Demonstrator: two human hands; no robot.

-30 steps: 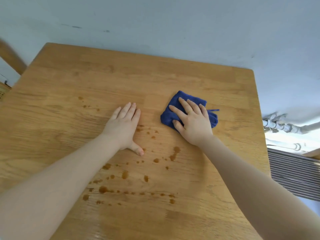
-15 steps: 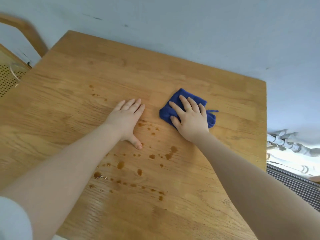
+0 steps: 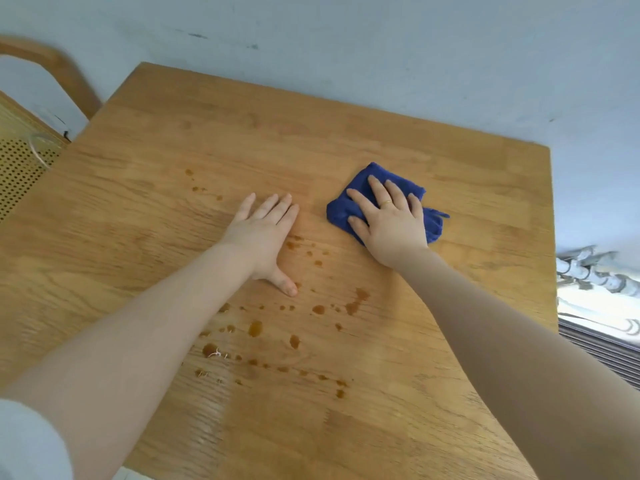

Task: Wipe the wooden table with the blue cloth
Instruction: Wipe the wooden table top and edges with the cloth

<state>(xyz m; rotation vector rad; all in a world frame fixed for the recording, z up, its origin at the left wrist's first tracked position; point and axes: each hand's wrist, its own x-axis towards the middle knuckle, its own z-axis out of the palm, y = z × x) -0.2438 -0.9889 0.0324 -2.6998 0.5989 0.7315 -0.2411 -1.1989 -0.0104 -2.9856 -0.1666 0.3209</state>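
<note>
Brown droplets [image 3: 256,329] dot the near tabletop [image 3: 398,393]. Beyond them, the left hand [image 3: 265,237] lies flat, fingers straight, grasping nothing. Farther right, the right hand [image 3: 389,221] presses the blue cloth [image 3: 349,202] with spread fingers.

Wooden table [image 3: 450,375], brown drips [image 3: 255,328], blue cloth [image 3: 341,211]

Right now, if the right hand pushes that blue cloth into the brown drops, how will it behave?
The blue cloth is bunched under the right hand, so it is probably soft and floppy. On the smooth wooden table it should slide easily while pressed. One corner trails loose and may drag.
</note>
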